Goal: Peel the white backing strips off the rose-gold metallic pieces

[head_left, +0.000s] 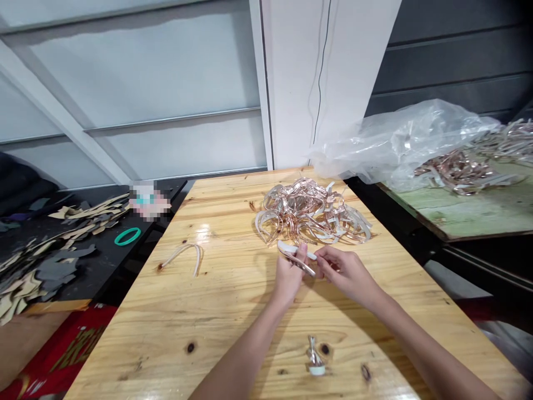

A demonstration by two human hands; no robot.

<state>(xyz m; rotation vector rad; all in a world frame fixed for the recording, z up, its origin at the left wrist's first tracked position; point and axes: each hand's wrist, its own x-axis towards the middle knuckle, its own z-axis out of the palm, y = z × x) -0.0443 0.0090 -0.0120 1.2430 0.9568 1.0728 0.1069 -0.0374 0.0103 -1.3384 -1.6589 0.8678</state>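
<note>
Toward the near edge of the wooden surface (pixel 208 311), a small twisted bundle (pixel 313 355) lies by itself. Beyond it, the left hand (pixel 290 275) grips a white-and-copper strip (pixel 287 247) between thumb and fingers, while the right hand (pixel 343 270) has its fingers bunched at the strip's right end; I cannot tell whether they clasp it. If the left hold loosened, the springy-looking strip could uncurl or drop. Well to the left, a loose white strip (pixel 197 258) lies bent in an arch. Just past the hands sits a tangled pile (pixel 308 203) of similar strips; one pulled carelessly could drag others along or crease. Behind, a clear plastic bag (pixel 416 139), if nudged, might slide onto the pile.
</note>
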